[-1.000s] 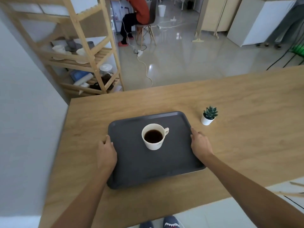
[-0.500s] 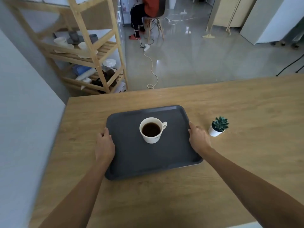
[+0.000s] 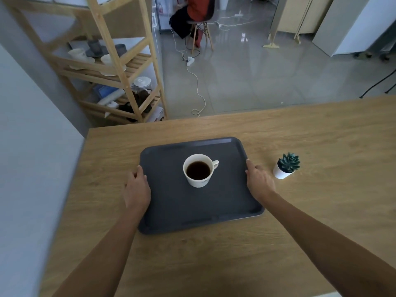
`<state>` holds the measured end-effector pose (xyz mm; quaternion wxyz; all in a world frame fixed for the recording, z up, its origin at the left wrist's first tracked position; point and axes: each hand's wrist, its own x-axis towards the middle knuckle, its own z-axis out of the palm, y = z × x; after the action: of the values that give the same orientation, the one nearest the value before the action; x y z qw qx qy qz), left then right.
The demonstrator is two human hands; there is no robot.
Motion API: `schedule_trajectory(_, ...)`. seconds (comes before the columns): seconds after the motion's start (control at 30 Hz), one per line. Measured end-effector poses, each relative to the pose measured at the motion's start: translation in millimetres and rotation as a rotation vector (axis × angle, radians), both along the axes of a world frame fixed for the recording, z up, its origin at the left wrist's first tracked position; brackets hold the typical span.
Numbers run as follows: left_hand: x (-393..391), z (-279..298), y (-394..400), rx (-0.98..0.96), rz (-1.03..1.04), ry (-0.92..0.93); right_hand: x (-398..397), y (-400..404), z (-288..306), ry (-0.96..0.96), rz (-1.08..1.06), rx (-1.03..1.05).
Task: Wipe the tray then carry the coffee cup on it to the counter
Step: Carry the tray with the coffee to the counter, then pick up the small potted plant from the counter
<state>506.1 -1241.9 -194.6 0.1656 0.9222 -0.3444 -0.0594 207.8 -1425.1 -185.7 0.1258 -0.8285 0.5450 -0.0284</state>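
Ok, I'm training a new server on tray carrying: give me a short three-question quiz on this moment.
1. True or false: the coffee cup lies tipped over on the tray.
2. Which hand is nearer the small potted plant: A) left hand, B) right hand?
3. Fill in: the tray rests on the wooden ____.

Key: 1. false, it stands upright with dark coffee inside; 2. B; 3. table.

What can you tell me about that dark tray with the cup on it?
The tray is dark grey, rectangular with rounded corners and a low raised rim, and looks like plastic. It lies flat on the wooden table. A white cup of dark coffee stands near its middle. The left hand and right hand hold its side edges.
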Motion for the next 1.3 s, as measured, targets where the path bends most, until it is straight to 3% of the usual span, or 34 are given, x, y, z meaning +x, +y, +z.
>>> schedule_trajectory(0.47, 6, 8, 6, 0.038, 0.042, 0.172, -13, 7, 17, 0.047, -0.007, 0.064)
schedule_trajectory(0.6, -38, 28, 10, -0.261, 0.044, -0.014, -31, 22, 28, -0.108, -0.001, 0.004)
schedule_trajectory(0.7, -94, 45, 1, -0.567, -0.217, -0.115, -53, 35, 35, -0.288, -0.031, -0.069)
schedule_trajectory(0.77, -134, 54, -17, -0.690, -0.440, -0.072, -72, 40, 31, -0.384, -0.108, -0.096)
schedule_trajectory(0.87, -188, 58, -59, -0.694, -0.713, 0.156, -99, 42, 27, -0.480, -0.298, -0.032)
schedule_trajectory(0.93, -222, 57, -88, -0.601, -0.743, 0.349, -114, 32, 21, -0.529, -0.436, 0.058)
schedule_trajectory(1.1, -282, 56, -153, -0.177, -0.453, 0.966, -131, -5, 6, -0.720, -0.595, 0.260)
schedule_trajectory(1.2, -293, 52, -169, -0.154, -0.269, 1.218, -135, -17, 10, -0.809, -0.541, 0.388)
schedule_trajectory(1.3, -297, 57, -169, -0.190, -0.248, 1.336, -138, -25, 7, -0.892, -0.509, 0.476)
